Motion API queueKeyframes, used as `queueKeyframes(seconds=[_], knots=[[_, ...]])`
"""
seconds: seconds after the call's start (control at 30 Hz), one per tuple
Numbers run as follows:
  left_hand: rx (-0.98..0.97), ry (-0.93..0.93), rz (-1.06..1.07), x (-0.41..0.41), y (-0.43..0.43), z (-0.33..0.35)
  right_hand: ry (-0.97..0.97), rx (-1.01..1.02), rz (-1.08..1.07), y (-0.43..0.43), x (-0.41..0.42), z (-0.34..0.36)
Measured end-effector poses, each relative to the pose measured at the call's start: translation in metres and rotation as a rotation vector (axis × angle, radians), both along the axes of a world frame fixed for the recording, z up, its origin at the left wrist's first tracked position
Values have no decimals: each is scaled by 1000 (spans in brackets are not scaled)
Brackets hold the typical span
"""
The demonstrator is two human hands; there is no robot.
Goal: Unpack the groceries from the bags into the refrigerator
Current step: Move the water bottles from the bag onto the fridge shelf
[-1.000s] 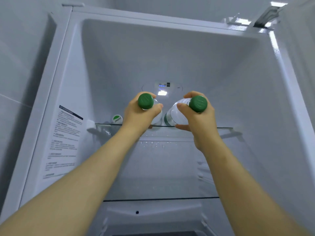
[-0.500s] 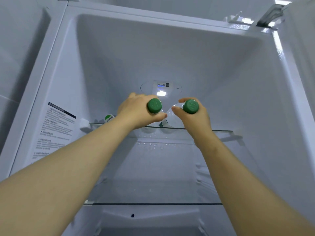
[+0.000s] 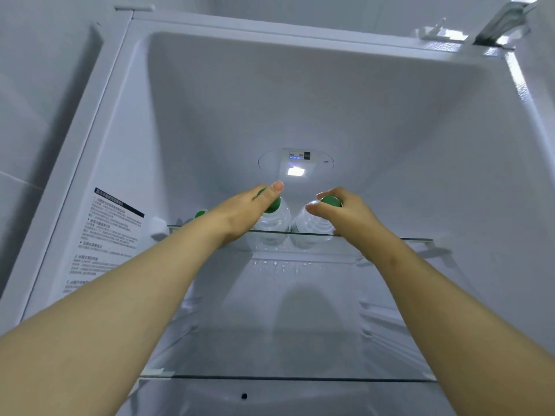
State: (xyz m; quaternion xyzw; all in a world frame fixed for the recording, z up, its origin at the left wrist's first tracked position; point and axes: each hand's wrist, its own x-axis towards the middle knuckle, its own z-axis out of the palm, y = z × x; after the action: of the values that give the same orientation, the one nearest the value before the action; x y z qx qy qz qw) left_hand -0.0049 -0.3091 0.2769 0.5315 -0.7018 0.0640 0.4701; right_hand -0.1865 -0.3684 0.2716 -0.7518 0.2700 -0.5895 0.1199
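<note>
White refrigerator (image 3: 390, 130), glass shelf (image 3: 390, 237): clear plastic green-capped left bottle (image 3: 274, 220), matching right bottle (image 3: 309, 225), now stood upright; left hand (image 3: 243, 214), right hand (image 3: 345, 217) fingers clasp caps.

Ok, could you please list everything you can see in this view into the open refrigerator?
refrigerator: one, white, open, fills the view
upper glass shelf: one, clear, across the middle
lower glass shelf: one, clear, near the bottom
left bottle: one, clear with green cap, on the upper shelf, centre
right bottle: one, clear with green cap, beside it
green cap: one, far left on the upper shelf, rest hidden
control panel: one, white, lamp lit, back wall
label: one, white with dark print, left inner wall
door hinge: one, metal, top right
left hand: one, grips the left bottle's top
right hand: one, grips the right bottle's top
</note>
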Motion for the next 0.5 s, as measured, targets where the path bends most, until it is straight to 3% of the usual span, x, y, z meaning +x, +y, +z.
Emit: queueKeyframes(seconds=[0.5], knots=[[55, -238, 310, -11, -32, 13, 355, 1, -236, -16, 17, 18]])
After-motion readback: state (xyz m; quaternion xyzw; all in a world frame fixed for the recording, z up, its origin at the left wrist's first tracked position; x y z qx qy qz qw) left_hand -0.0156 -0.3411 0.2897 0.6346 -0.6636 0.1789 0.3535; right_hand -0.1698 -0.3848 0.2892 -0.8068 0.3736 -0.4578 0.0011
